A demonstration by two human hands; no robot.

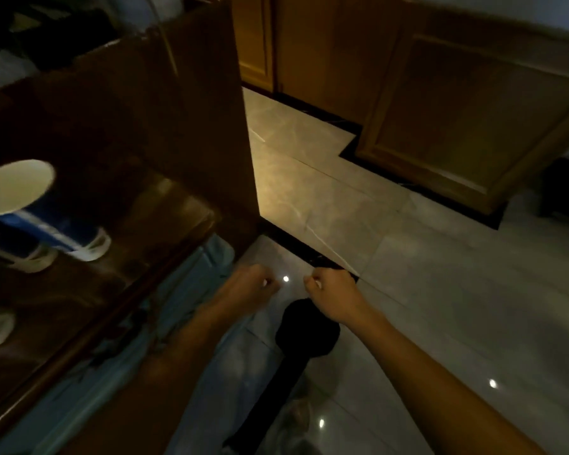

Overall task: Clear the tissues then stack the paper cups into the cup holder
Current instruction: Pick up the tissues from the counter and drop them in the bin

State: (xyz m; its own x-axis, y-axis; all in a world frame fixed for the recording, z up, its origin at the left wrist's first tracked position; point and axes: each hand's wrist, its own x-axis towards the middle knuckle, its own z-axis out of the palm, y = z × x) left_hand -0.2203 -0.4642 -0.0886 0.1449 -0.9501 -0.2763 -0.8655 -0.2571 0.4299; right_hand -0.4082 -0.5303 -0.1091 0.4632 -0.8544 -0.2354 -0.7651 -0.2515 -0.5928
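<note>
Over the tiled floor (pixel 408 274), low centre of the head view: two bare forearms reaching forward, hands close together but apart.

Left hand (pixel 247 285): fingers curled inward into a loose fist; a small white speck shows at the fingertips, too blurred to identify.

Right hand (pixel 334 295): likewise curled, a pale spot at the fingertips; whether either hand pinches anything cannot be told.

Dark wooden table (pixel 138 133): glossy top, occupying the left side of the view, well apart from both hands.

Paper cup (pixel 30 201): blue with a white interior, lying tilted on the table near the left edge of the frame; further pale, blurred cup shapes below it.

Wooden cabinets (pixel 457 110): along the far wall.

Black object (pixel 306 336): on the floor beneath the right wrist, unidentifiable.
</note>
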